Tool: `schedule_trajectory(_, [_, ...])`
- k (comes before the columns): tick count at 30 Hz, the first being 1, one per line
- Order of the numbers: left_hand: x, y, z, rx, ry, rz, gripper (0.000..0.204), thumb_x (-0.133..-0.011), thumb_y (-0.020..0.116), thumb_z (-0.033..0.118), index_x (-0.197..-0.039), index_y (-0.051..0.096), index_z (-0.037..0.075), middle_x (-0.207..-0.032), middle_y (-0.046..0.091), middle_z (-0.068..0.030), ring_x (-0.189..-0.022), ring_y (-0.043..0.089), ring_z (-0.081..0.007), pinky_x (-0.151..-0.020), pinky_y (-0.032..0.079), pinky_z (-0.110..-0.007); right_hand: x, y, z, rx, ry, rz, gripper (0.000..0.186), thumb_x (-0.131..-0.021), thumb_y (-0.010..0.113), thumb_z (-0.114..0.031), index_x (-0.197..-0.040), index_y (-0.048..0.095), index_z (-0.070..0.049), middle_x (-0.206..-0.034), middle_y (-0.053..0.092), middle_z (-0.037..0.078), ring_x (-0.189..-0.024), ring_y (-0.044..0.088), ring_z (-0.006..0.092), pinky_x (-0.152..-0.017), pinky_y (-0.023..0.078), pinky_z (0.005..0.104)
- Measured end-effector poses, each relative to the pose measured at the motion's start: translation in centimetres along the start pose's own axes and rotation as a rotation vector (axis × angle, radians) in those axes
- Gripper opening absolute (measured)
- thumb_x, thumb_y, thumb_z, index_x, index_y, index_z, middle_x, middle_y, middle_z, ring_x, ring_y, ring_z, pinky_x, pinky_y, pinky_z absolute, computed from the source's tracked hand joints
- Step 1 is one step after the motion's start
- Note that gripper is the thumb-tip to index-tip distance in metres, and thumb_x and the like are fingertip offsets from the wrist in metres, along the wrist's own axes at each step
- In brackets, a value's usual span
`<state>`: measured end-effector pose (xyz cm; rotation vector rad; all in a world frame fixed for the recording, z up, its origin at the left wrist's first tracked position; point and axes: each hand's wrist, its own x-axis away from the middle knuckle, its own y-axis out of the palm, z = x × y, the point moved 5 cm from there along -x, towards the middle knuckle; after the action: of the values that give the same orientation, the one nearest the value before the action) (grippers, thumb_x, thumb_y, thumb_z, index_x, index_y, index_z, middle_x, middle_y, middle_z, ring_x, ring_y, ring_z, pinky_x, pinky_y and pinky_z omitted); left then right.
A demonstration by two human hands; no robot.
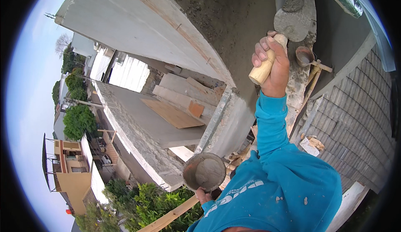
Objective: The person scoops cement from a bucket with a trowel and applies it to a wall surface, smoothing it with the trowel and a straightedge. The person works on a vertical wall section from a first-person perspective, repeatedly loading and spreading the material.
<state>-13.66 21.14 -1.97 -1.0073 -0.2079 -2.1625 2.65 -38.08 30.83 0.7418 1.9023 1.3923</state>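
My right hand [271,61], raised at the upper right of centre, is closed round the thick pale wooden handle of a trowel [294,25]. The trowel's grey blade carries a lump of wet mortar [293,2] and is over a mortar-smeared plank. Lower down, my left hand [203,195] grips the edge of a round bucket [186,171] from below. Grey mortar [209,171] lies inside this bucket. Part of the left hand's fingers is hidden behind the rim.
A small dipper [305,56] with a wooden handle rests by the plank [297,84]. Rough wet render covers the wall [234,19] beside me. Concrete wall tops [138,148] drop away at left. Tiled roofing [355,107] lies at right; a timber pole [171,215] crosses below.
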Motion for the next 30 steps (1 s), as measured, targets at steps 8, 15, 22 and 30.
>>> schedule_trajectory(8, [-0.4,2.3,3.0,0.017,0.179,-0.054,0.043,-0.065,0.049,-0.007,-0.107,0.053,-0.003,-0.094,0.057,-0.0138,-0.077,0.061,-0.0289,-0.065,0.054,-0.044,0.0,-17.1,-4.1,1.457,-0.915,0.793,0.047,-0.084,0.06,-0.003,-0.125,0.037,0.002,-0.097,0.061,0.023,-0.077,0.062,0.0375,-0.068,0.051,0.0444])
schedule_trajectory(15, [0.4,8.6,4.0,-0.164,0.205,-0.083,0.048,-0.065,0.047,-0.008,-0.112,0.053,0.0,-0.099,0.057,-0.0068,-0.077,0.058,-0.0234,-0.064,0.049,-0.035,18.3,-22.9,7.3,1.738,0.701,-0.668,0.052,-0.073,0.065,-0.009,-0.12,0.045,-0.009,-0.094,0.063,0.025,-0.091,0.06,0.0465,-0.077,0.047,0.0538])
schedule_trajectory(22, [4.9,16.9,5.1,-0.145,0.388,-0.256,0.037,-0.071,0.054,-0.007,-0.107,0.056,-0.002,-0.08,0.057,-0.0017,-0.064,0.048,-0.0133,-0.059,0.04,-0.028,22.7,-23.2,9.9,1.91,0.846,-1.206,0.046,-0.076,0.067,-0.012,-0.115,0.046,0.001,-0.089,0.065,0.025,-0.088,0.063,0.0453,-0.077,0.05,0.0535])
schedule_trajectory(30, [9.7,24.5,6.9,-0.268,0.701,-0.441,0.052,-0.072,0.054,-0.004,-0.124,0.057,-0.006,-0.098,0.067,-0.0073,-0.085,0.061,-0.0143,-0.076,0.049,-0.028,24.2,-25.7,13.5,1.854,1.099,-0.894,0.038,-0.081,0.067,-0.017,-0.104,0.047,0.004,-0.085,0.064,0.024,-0.072,0.066,0.0368,-0.065,0.054,0.0466])
